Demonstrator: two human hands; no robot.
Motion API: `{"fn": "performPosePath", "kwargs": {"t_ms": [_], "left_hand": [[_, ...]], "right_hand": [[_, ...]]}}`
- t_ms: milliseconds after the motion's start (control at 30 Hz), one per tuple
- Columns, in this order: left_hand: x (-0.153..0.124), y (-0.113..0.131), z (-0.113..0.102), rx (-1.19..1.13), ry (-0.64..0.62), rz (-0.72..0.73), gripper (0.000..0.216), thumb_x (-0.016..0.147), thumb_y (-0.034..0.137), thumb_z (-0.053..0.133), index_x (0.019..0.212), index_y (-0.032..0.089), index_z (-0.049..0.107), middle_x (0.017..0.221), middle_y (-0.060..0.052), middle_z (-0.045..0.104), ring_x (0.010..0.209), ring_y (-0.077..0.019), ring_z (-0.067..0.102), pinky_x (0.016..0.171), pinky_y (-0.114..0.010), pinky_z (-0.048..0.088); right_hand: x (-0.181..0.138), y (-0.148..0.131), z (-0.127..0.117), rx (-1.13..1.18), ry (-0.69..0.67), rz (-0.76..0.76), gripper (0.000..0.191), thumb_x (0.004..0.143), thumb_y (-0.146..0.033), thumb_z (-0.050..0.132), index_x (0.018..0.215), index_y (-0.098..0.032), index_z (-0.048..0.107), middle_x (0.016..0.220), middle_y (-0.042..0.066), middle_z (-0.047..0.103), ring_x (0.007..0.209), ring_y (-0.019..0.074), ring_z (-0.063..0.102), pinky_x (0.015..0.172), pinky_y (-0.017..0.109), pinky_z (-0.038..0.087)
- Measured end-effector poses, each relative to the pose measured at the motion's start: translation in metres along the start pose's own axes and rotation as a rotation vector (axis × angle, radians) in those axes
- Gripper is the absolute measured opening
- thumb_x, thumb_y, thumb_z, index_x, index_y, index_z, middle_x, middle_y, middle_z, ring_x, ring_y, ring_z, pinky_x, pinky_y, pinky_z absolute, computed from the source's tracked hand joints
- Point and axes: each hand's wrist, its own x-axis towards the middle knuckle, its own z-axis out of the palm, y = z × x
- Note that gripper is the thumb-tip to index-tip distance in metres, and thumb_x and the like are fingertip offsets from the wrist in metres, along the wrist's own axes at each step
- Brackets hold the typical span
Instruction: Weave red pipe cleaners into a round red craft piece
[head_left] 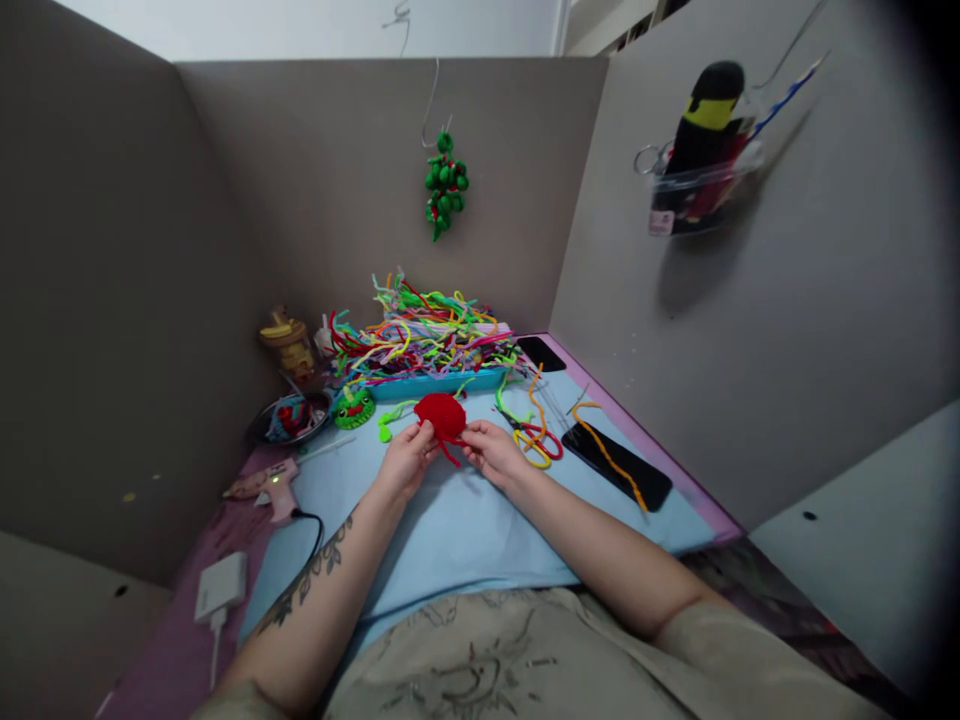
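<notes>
A round red pipe-cleaner piece [441, 414] is held between both hands above the light blue mat [450, 530]. My left hand [406, 458] pinches its lower left side. My right hand [491, 450] pinches a thin red strand at its lower right. Both hands have their fingers closed on it.
A blue tray heaped with coloured pipe cleaners [424, 345] stands behind. A green frog figure [353, 408], a dark dish [290, 420] and a pink glue gun [270, 484] lie left. Scissors [538, 437], an orange strand over a black phone [619, 466] lie right. Grey partition walls enclose the desk.
</notes>
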Motion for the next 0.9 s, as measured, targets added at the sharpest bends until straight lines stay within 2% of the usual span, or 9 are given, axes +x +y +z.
{"fn": "performPosePath", "kwargs": {"t_ms": [167,267,400,567,767,900], "left_hand": [[0.003,0.001,-0.002,-0.045,0.101,0.059,0.039,0.055,0.043,0.081,0.075,0.015,0.064,0.075,-0.003,0.069,0.064,-0.0109,0.061,0.064,-0.023,0.046],[0.006,0.001,-0.006,-0.054,0.138,0.070,0.039,0.054,0.043,0.082,0.075,0.015,0.063,0.075,-0.003,0.069,0.064,-0.0108,0.061,0.063,-0.023,0.046],[0.004,0.000,-0.005,-0.027,0.086,0.055,0.038,0.057,0.042,0.080,0.078,0.014,0.065,0.077,-0.004,0.069,0.066,-0.0111,0.061,0.067,-0.023,0.047],[0.000,-0.001,-0.001,-0.039,-0.004,0.057,0.038,0.062,0.042,0.078,0.085,0.013,0.068,0.087,-0.008,0.071,0.084,-0.0178,0.065,0.076,-0.027,0.047],[-0.002,0.005,0.000,-0.042,-0.010,0.058,0.039,0.065,0.040,0.076,0.091,0.012,0.069,0.093,-0.011,0.072,0.092,-0.0214,0.064,0.078,-0.028,0.047],[-0.004,0.003,0.003,-0.017,-0.062,0.079,0.040,0.067,0.040,0.075,0.095,0.013,0.068,0.096,-0.011,0.072,0.091,-0.0218,0.065,0.081,-0.030,0.047]], "right_hand": [[0.000,0.000,0.001,0.118,-0.008,-0.008,0.018,0.069,-0.020,0.071,0.069,-0.018,0.054,0.049,-0.005,0.056,0.042,0.0071,0.055,0.039,0.014,0.042],[0.000,0.000,0.002,0.142,-0.028,0.026,0.016,0.069,-0.016,0.070,0.071,-0.017,0.054,0.055,-0.002,0.062,0.047,0.0082,0.058,0.043,0.015,0.046],[0.001,0.000,0.002,0.135,-0.009,0.048,0.019,0.065,-0.008,0.071,0.070,-0.016,0.055,0.057,-0.001,0.063,0.049,0.0074,0.060,0.044,0.013,0.047],[0.003,0.001,-0.001,0.087,0.021,0.034,0.020,0.060,-0.007,0.074,0.066,-0.015,0.057,0.048,-0.004,0.057,0.042,0.0064,0.055,0.038,0.012,0.041],[0.004,0.002,-0.004,-0.084,0.024,-0.061,0.024,0.052,-0.019,0.078,0.067,-0.015,0.059,0.048,-0.005,0.057,0.039,0.0052,0.049,0.036,0.013,0.034],[0.003,-0.001,-0.004,-0.214,-0.010,-0.080,0.025,0.054,-0.028,0.074,0.067,-0.015,0.058,0.047,-0.005,0.054,0.039,0.0057,0.046,0.038,0.016,0.032]]}}
